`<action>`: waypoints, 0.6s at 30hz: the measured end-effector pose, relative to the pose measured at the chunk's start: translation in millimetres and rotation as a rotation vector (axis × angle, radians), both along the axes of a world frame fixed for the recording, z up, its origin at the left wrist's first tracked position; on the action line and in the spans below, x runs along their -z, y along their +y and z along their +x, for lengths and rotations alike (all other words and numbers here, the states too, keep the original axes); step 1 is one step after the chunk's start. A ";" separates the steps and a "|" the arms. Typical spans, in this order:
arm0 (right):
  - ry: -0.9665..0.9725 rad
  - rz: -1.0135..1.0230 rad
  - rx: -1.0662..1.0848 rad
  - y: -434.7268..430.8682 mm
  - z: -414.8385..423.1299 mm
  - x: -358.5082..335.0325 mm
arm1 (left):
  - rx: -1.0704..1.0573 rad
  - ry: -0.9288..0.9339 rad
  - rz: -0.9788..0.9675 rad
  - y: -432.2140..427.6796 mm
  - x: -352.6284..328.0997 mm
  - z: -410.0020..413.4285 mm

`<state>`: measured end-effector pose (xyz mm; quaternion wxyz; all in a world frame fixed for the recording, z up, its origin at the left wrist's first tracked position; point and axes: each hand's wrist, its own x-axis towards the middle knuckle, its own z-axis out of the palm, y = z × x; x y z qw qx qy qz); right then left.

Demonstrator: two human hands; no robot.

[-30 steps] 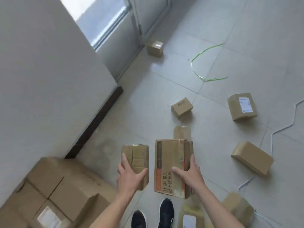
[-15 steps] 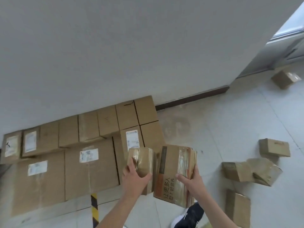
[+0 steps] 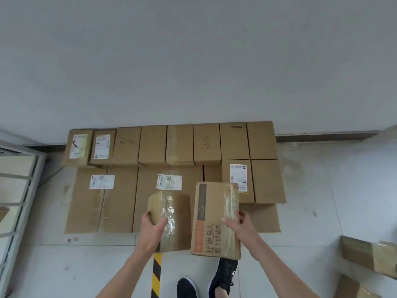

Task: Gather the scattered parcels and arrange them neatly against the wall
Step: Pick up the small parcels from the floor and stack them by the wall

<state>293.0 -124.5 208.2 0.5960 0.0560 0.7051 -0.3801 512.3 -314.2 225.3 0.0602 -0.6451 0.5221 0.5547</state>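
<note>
My left hand (image 3: 154,227) grips a small taped brown parcel (image 3: 174,220) from its left side. My right hand (image 3: 238,224) holds a taller printed parcel (image 3: 212,220) with orange and black lettering by its right edge. Both parcels hang side by side in the air in front of the stack of parcels (image 3: 171,160) lined up against the grey wall (image 3: 193,61). The stack has a back row of several smaller cartons and a front row of larger ones with white labels.
Loose parcels (image 3: 369,254) lie on the floor at the lower right. A metal rack (image 3: 19,190) stands at the left edge. A black-and-yellow tape strip (image 3: 156,274) runs on the floor by my shoes (image 3: 223,276). A dark skirting (image 3: 322,136) follows the wall's foot.
My view has swung left from the scattered parcels on the floor to face the stack squarely. Both hands still carry the same two parcels, now closer to the stack.
</note>
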 end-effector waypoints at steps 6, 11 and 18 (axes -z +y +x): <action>0.107 0.019 -0.136 -84.2 -16.7 50.5 | 0.000 0.023 0.005 -68.9 55.5 -6.3; 0.207 0.035 -0.250 -133.5 -25.9 100.9 | 0.035 0.005 -0.008 -126.1 122.4 -11.4; 0.712 0.291 -0.318 -159.0 -6.6 164.3 | 0.020 -0.013 0.009 -171.5 219.9 -19.7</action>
